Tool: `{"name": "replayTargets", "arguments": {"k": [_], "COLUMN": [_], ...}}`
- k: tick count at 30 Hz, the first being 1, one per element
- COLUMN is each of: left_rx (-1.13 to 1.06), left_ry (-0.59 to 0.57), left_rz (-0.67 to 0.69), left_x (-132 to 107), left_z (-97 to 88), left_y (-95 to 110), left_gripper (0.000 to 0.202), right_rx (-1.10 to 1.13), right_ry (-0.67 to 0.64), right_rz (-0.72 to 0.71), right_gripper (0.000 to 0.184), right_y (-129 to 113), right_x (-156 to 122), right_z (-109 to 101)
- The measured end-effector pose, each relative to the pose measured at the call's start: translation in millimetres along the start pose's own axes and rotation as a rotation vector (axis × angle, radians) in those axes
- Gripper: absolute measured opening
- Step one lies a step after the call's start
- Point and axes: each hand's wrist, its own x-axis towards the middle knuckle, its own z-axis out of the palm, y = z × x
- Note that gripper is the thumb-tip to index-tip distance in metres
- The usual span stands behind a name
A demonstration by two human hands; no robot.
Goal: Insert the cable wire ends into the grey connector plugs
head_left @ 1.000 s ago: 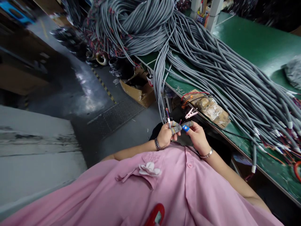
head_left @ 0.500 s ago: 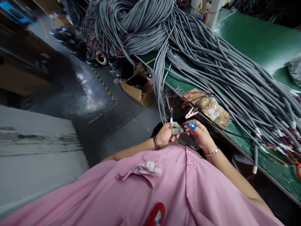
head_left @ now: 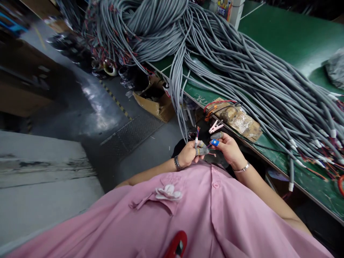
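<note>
Just below the front edge of the bench (head_left: 282,39), close to the chest, the left hand (head_left: 189,154) is clenched around the end of one grey cable (head_left: 196,141). It holds the cable upright, so the stripped tip with its coloured cores points up and can be seen. Fine wires (head_left: 212,154) stick out sideways from the left fingertips towards the right hand (head_left: 228,150). That hand is curled beside them, thumb and forefinger raised; I cannot tell whether it grips a strand. Both hands wear finger covers (head_left: 214,142), likely for grip and protection on the thin cores. The cable hangs down from the heap of cables (head_left: 242,71) on the bench, which keeps the next ends within reach. A peg (head_left: 215,126) and a taped block (head_left: 238,120) sit at the bench edge just above the hands.

A second ago the right fingertips met the left ones. Now they are slightly apart, and both hands sit nearer the peg.
</note>
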Motion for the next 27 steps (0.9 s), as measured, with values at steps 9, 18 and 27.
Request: {"name": "replayTargets", "arguments": {"k": [9,18,27], "left_rx": [-0.068,-0.119,-0.292], "left_ry": [0.104,0.074,-0.020], "left_rz": [0.030,0.042,0.032], "left_x": [2.6,1.2,7.0], "left_z": [-0.5,-1.2,6.6], "left_y": [-4.6,2.0,31.5], "left_gripper": [0.029,0.025,0.023], "right_rx": [-0.040,0.126,0.118], "right_ry": [0.077,0.166,-0.065], "right_rz": [-0.128,0.019,0.003], "right_gripper": [0.033,0.039,0.047], "right_y": [1.9,6.8,-10.8], "right_x": [-4.8,6.9,25.0], "right_z": [4.8,-10.4,1.2]}}
